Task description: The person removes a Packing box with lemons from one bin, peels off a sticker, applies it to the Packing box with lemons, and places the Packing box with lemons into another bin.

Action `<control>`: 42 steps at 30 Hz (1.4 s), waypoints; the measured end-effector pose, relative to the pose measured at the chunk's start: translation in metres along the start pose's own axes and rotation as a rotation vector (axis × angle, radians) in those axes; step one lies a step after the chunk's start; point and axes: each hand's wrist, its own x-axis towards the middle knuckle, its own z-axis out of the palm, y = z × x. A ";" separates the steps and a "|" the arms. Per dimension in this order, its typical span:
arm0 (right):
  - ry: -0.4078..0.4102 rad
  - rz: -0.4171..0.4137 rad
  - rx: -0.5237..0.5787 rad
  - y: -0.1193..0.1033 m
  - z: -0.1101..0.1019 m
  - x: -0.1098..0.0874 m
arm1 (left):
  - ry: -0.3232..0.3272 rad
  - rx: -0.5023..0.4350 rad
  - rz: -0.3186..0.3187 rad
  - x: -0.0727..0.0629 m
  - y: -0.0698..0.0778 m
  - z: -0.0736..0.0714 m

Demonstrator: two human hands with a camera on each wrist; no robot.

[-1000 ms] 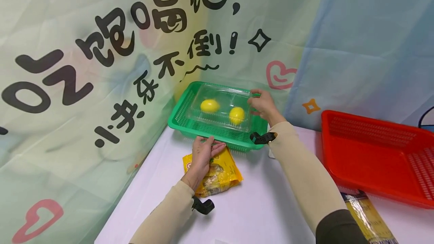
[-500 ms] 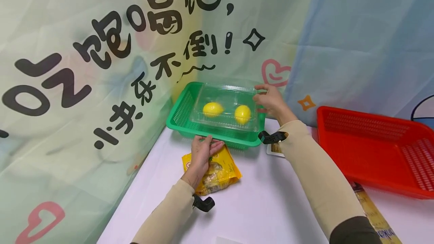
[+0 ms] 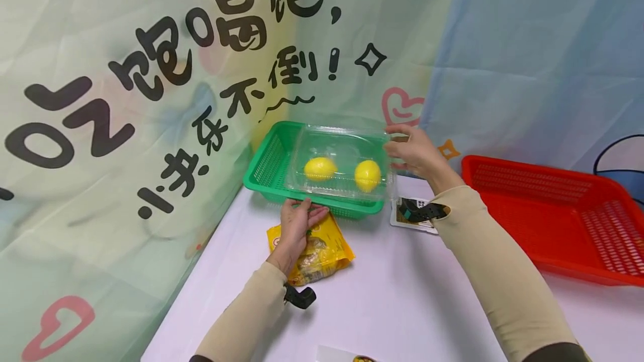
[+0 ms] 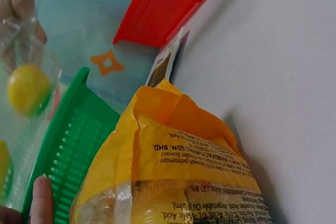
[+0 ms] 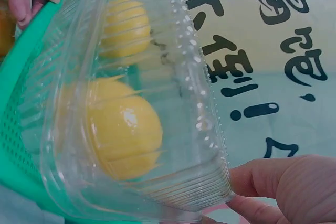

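My right hand pinches the right end of a clear plastic clamshell container holding two yellow lemons. In the right wrist view, the thumb and fingers grip a corner of the container. The container overlaps the green basket, its right end reaching past the basket's right side. At the basket's front rim, my left hand holds on, one finger lying against the outer wall in the left wrist view. Under that hand lies a yellow snack bag.
To the right stands a red basket. Between the baskets lies a flat packet, partly behind my right wrist. A white card shows at the bottom edge. Printed cloth walls close off the back and left.
My right hand has shifted right with the container, whose right end has gone from inside the green basket to past its side. The left hand stays at the rim.
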 end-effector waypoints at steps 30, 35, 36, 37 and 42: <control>0.029 0.014 -0.131 0.029 -0.027 -0.089 | 0.079 0.182 0.127 -0.003 -0.005 0.000; 0.053 0.016 -0.164 0.038 -0.031 -0.104 | 0.076 0.180 0.094 -0.001 -0.005 0.000; 0.055 0.016 -0.171 0.039 -0.032 -0.107 | 0.073 0.168 0.082 -0.001 -0.005 0.001; 0.056 0.015 -0.175 0.042 -0.033 -0.110 | 0.068 0.153 0.071 -0.001 -0.004 0.001; 0.056 0.019 -0.175 0.055 -0.039 -0.120 | 0.032 0.081 0.048 -0.001 -0.003 0.002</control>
